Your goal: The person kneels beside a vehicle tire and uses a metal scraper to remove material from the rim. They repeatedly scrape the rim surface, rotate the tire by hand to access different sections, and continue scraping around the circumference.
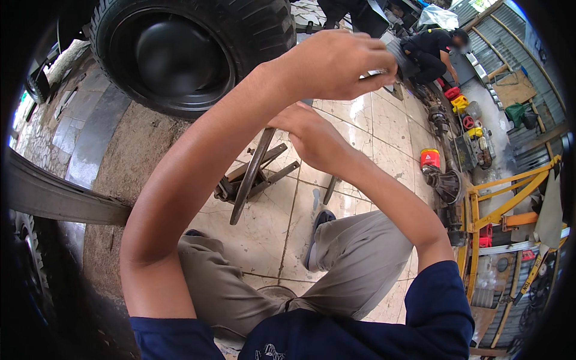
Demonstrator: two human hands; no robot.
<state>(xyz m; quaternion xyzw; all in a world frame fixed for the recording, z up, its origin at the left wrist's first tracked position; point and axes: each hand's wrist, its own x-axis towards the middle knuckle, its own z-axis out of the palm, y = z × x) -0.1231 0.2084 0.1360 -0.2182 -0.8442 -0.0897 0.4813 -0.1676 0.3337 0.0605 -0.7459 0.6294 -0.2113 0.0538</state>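
My left hand [339, 65] is raised at the upper middle, its fingers curled toward the thumb around a small gap. What it holds, if anything, does not show. Below it, my right hand [318, 139] is closed, its fingertips partly hidden by my left forearm. A dark metal bar [253, 177] slants down from those right fingers to a flattened lower end. Behind the bar, a dark metal frame with several arms [273, 171] stands on the tiles. Left of my hands is a large wheel with a black knobbly tyre [258, 36].
My shoe [321, 225] rests on the tiled floor [264, 252]. A red and yellow can [429, 158] stands by axle parts [447, 186] at right. Yellow metal framing [504, 204] lies beyond. A person in dark clothes [429, 51] crouches at the far right. A beam [66, 192] juts in from the left.
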